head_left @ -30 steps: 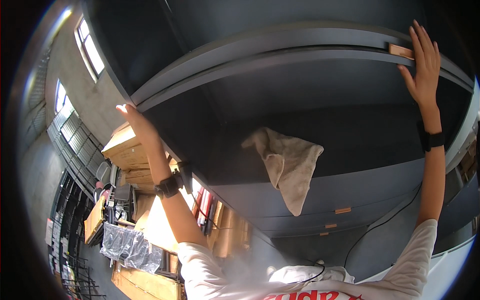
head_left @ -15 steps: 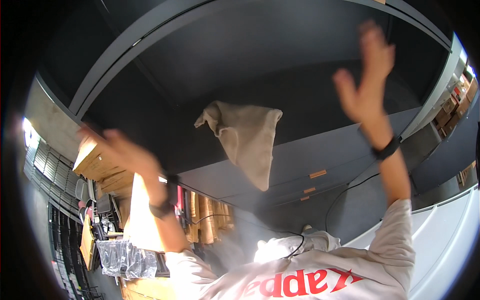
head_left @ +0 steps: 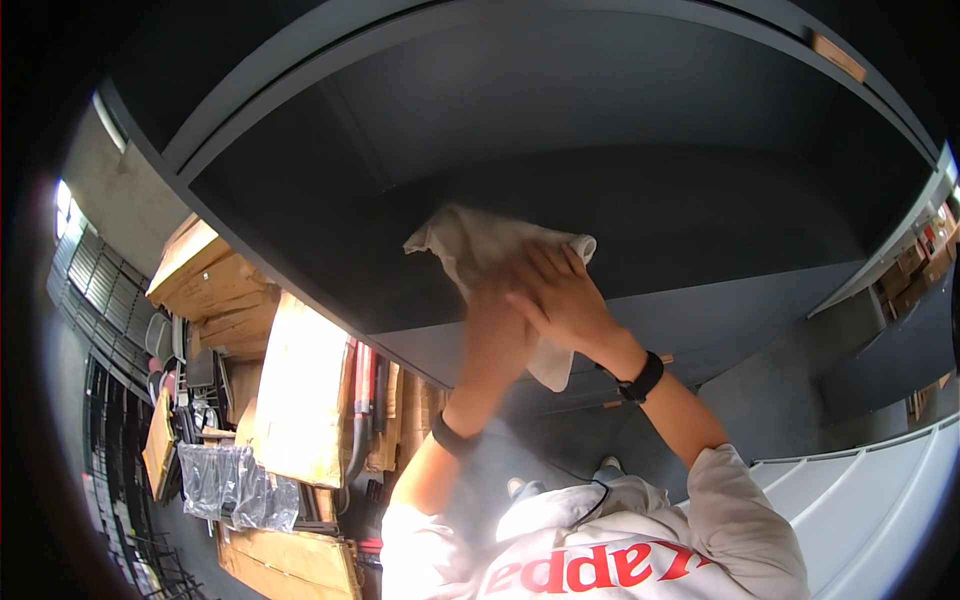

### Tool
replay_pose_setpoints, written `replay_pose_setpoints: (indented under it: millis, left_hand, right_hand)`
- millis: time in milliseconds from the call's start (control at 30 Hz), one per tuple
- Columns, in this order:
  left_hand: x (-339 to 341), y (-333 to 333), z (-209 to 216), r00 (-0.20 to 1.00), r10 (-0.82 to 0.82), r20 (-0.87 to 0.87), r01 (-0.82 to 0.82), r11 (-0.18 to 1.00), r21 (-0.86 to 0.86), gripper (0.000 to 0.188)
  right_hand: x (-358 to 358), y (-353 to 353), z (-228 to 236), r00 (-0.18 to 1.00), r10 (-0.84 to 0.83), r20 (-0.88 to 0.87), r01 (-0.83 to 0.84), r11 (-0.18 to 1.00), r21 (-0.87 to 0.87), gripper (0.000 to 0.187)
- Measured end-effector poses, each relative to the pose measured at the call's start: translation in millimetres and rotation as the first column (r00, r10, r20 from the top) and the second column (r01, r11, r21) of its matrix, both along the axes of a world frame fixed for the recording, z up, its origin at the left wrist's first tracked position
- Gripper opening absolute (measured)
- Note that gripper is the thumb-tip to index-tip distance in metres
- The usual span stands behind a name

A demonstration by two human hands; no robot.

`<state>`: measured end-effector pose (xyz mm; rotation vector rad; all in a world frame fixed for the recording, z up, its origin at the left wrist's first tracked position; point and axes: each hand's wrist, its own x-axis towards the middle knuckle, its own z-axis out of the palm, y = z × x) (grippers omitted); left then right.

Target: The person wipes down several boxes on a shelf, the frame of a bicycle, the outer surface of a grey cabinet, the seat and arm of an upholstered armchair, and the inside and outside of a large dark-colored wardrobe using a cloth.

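Note:
A beige cloth [head_left: 462,238] lies on the dark shelf surface [head_left: 690,220] of a grey cabinet, and its lower corner hangs over the front edge. My right hand [head_left: 575,308] is over the cloth with its fingers stretched out, overlapping my left hand. Beside it, my left hand [head_left: 497,325] is over the cloth too, but it is smeared by motion and its fingers are partly hidden. Whether either hand presses on the cloth I cannot tell. A dark band circles each wrist.
Below the shelf runs the grey cabinet front with small wooden handles [head_left: 668,358]. Another handle [head_left: 838,58] is at the upper right. Large cardboard boxes [head_left: 300,400] and plastic-wrapped goods [head_left: 235,485] stand at my left. White panels [head_left: 880,500] are at the lower right.
Both hands were raised wide apart, away from the cloth, and have come together over it. The view has shifted slightly.

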<state>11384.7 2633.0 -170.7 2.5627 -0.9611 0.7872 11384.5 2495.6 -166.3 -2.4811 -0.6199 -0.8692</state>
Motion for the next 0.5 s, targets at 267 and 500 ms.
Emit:
replay_pose_setpoints:
  millis: [267, 500]
  left_hand:
    - [-15, 81, -1, 0.998, 0.062, -0.025, -0.063, 0.996, -0.062, 0.048]
    - [-15, 147, -11, 0.992, 0.114, -0.053, -0.120, 0.984, -0.128, 0.048]
  right_hand:
    - [8, 62, 5, 0.980, 0.199, -0.018, -0.198, 0.961, -0.193, 0.051]
    - [62, 131, 41, 0.862, 0.479, -0.164, -0.501, 0.759, -0.416, 0.038]
